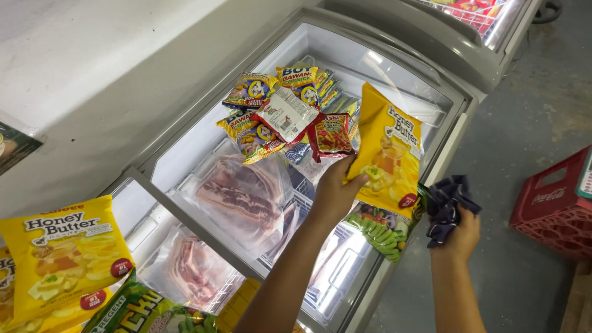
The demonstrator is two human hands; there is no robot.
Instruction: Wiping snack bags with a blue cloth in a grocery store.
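Nearest the camera, the right hand point(457, 233) is clenched around a dark blue cloth point(447, 203), off the freezer's side. Just beyond, the left hand point(336, 191) pinches the lower edge of a yellow chip bag point(388, 145), held upright, long axis vertical, above the chest freezer's glass lid point(203, 139), with small snack packets point(277, 108) piled farther back.
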